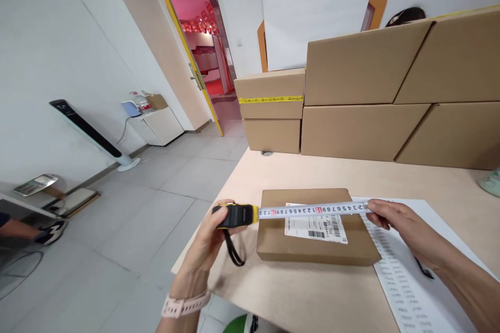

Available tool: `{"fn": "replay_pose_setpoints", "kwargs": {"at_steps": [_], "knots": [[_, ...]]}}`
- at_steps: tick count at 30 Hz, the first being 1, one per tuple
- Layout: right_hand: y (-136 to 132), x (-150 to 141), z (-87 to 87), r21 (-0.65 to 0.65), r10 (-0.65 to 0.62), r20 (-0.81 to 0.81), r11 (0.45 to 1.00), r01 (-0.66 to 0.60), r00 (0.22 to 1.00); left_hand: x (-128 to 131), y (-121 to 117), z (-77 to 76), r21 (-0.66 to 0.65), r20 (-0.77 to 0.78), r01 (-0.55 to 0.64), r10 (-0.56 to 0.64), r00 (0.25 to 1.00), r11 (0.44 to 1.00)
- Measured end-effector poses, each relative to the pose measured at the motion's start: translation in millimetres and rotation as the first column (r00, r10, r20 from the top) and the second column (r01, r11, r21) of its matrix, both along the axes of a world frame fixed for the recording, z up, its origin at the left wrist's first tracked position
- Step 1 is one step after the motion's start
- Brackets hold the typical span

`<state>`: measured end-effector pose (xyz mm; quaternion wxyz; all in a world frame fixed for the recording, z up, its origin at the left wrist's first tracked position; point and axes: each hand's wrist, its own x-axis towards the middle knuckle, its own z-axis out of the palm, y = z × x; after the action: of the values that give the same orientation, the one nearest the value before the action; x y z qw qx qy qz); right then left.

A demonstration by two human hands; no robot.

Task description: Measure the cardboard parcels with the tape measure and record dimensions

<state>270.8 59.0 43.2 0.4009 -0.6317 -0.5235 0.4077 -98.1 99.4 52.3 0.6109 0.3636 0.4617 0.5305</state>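
Note:
A flat cardboard parcel [312,242] with a white shipping label [318,226] lies on the light wooden table [297,296]. My left hand [209,239] is closed round the black and yellow tape measure case [236,215] just left of the parcel, its black wrist strap hanging down. The white tape blade [312,210] stretches rightward across the parcel's top. My right hand [406,226] pinches the blade's end just past the parcel's right edge, above a printed paper sheet [410,281].
Large cardboard boxes [363,93] are stacked along the table's far side, one with yellow tape. A person's dark hair shows behind them. A tower fan [89,132], a white cabinet and an open doorway stand to the left. Another person's foot is at far left.

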Motion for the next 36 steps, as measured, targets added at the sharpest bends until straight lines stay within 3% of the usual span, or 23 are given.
{"fn": "replay_pose_setpoints", "kwargs": {"at_steps": [3, 7, 11, 15, 20, 23, 27, 36], "knots": [[0.9, 18.2, -14.0, -0.050, -0.031, -0.010, 0.998, 0.031, 0.999, -17.5, 2.8, -0.5, -0.035, -0.059, -0.077, 0.075, 0.995, 0.996], [1.9, 19.7, -27.3, -0.139, 0.015, 0.015, 0.990, -0.012, 1.000, -32.0, 8.2, 1.6, -0.068, -0.110, -0.032, 0.025, 0.994, 0.997], [2.3, 11.7, -29.5, -0.161, 0.065, 0.054, 0.985, -0.055, 0.996, -40.5, 13.2, 6.4, -0.077, -0.141, 0.007, -0.018, 0.990, 0.997], [2.1, 7.1, -34.7, -0.127, 0.059, 0.090, 0.991, -0.047, 0.994, -45.2, 18.6, 7.0, -0.149, -0.102, 0.012, -0.027, 0.994, 0.989], [3.6, 7.7, -55.3, 0.018, -0.116, 0.116, 0.993, 0.115, 0.986, -49.3, 22.0, -1.1, -0.206, -0.017, 0.026, -0.030, 0.999, 0.978], [3.9, 7.0, -66.5, 0.097, -0.091, 0.136, 0.992, 0.078, 0.986, -51.6, 18.8, -3.4, -0.182, 0.034, 0.021, -0.015, 0.999, 0.983], [2.0, 0.8, -73.7, 0.170, -0.107, 0.195, 0.983, 0.073, 0.975, -47.1, 12.1, -7.4, -0.155, 0.075, 0.022, -0.010, 0.997, 0.988], [0.7, -5.0, -70.2, 0.109, -0.133, 0.176, 0.987, 0.115, 0.975, -7.5, 8.2, -21.8, -0.079, 0.093, 0.050, -0.042, 0.995, 0.996]]}}
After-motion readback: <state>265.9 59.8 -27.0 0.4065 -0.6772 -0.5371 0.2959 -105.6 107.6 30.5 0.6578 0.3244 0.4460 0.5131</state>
